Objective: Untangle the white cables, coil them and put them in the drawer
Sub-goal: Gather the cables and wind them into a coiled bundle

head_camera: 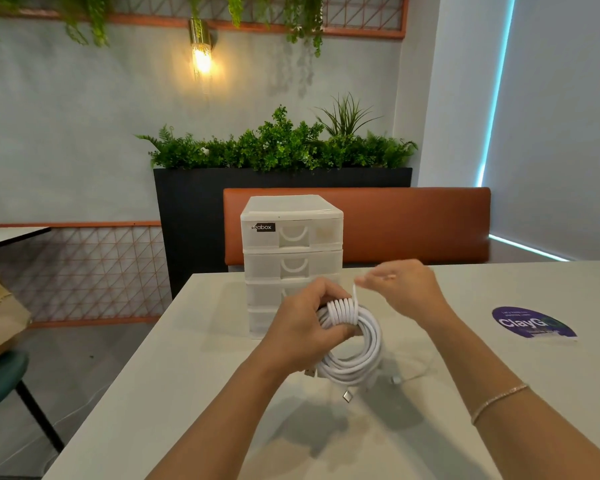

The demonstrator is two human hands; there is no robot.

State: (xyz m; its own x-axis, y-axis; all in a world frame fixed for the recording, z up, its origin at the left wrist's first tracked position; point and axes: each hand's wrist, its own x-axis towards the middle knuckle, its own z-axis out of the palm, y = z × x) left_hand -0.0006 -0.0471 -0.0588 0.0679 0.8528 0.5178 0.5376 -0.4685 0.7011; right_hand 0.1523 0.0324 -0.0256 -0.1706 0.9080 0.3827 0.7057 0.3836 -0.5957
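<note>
Item: white cable coil, held above the table and just in front of the drawer unit.

Condition: the bundle was gathered into a round hank whose plane stood roughly upright and faced the wearer; a row of tight binding turns was laid across its top, their axis running left to right. A metal plug hung from the lower edge.

Left hand: fingers were curled round the upper left of the coil, so the coil was gripped there.

Right hand: held up and to the right of the binding turns, the free tail rising from the last turn toward its fingertips (motion blur here; the tail appeared to be pinched, though the grip could not be made out clearly).

Governing relation: the tail lay just right of the wraps, nearer the right hand, so the next turn or tuck was judged to fall to that hand.

Drawers: all were seen closed; stowing was not yet done.

Also noted: a second thin cable on the table, right of the coil.
</note>
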